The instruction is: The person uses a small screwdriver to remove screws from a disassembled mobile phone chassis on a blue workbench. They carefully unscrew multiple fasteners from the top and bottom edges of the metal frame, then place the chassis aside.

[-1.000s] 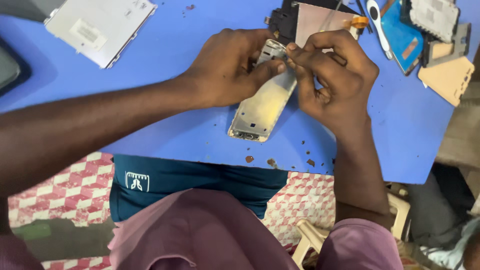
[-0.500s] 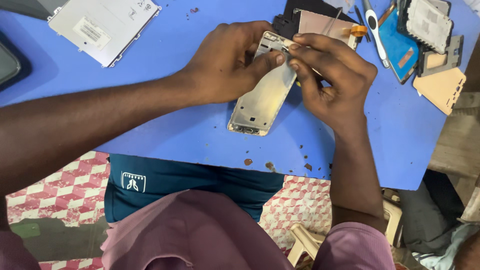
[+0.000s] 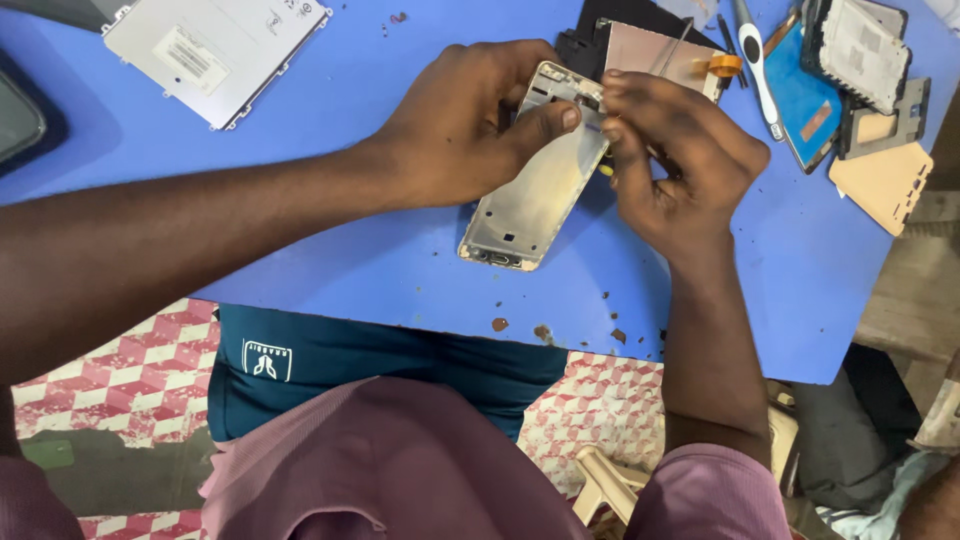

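A: We note the phone frame [image 3: 535, 190], silver-gold and stripped, lying slantwise on the blue table [image 3: 400, 250], its lower end towards us.

B: Our left hand [image 3: 465, 125] is closed around its upper end, thumb pressed on the inner face, fingers curled over the far edge.

A: And the right hand [image 3: 675, 165]?

B: Fingers pinched together at the frame's top corner, touching it. Whether they grip some small part there, we cannot tell; the fingertips hide it.

A: Surroundings: a white metal back plate [image 3: 215, 50] at far left, well apart. Just behind the frame, a pinkish panel [image 3: 655, 55] on a black piece.

B: To the right, a blue panel [image 3: 805, 100], a white-handled tool [image 3: 755, 60], and a tan plate [image 3: 885, 180] at the table's edge.
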